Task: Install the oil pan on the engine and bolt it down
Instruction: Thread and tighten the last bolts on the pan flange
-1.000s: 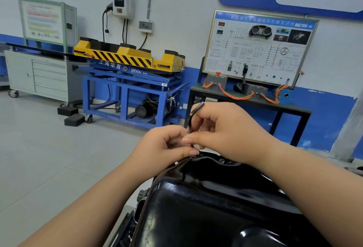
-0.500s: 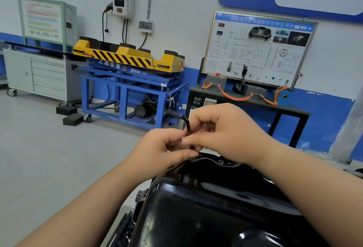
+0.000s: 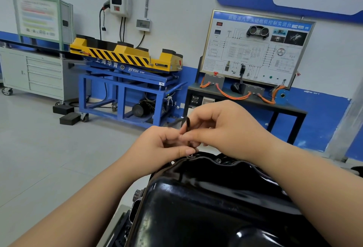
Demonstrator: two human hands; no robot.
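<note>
At the left, a bit of the engine [image 3: 135, 205] peeks out under the shiny black oil pan [image 3: 206, 197], so the pan already sits in its place on top. The left hand [image 3: 161, 144] curls its fingers around the low end of a small black bent key [image 3: 188, 127]. The key stands on a bolt [image 3: 190, 155] at the far edge of the pan. The right hand [image 3: 225, 129] pinches the key higher up, most likely to turn it. Just to the right, another bolt [image 3: 218, 160] sits in its hole. So the bolting looks under way. How tight the bolts are cannot be told, and the arms hide other edges.
</note>
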